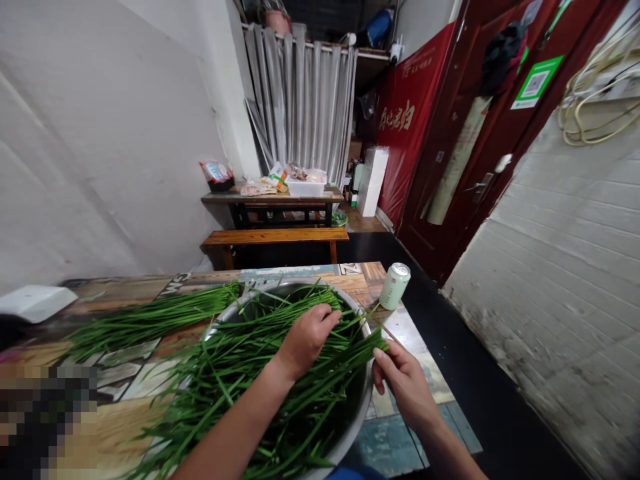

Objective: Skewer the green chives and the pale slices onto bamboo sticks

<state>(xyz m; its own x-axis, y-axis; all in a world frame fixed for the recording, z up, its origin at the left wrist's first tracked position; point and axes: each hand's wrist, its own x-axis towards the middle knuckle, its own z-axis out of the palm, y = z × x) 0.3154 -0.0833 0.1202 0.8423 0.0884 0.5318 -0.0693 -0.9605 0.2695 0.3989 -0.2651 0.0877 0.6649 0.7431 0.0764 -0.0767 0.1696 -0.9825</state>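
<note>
A wide metal basin (364,407) is heaped with long green garlic chives (240,360), many hanging over its left rim. Above the heap, my left hand (307,339) is curled closed around chive stalks near their cut ends; its fingertips are partly hidden. At the basin's right rim, my right hand (403,377) pinches the ends of a bunch of chives (345,357) between thumb and fingers. The rest of that bunch lies across the basin, pointing down and left. Another bundle of chives (160,313) lies on the table left of the basin.
A pale green can (395,287) stands on the patterned table (395,440), right of the basin. A white object (37,302) sits at the far left. Beyond are a wooden bench (275,236) and another table with a white tub (307,188). A pixelated patch covers the lower left.
</note>
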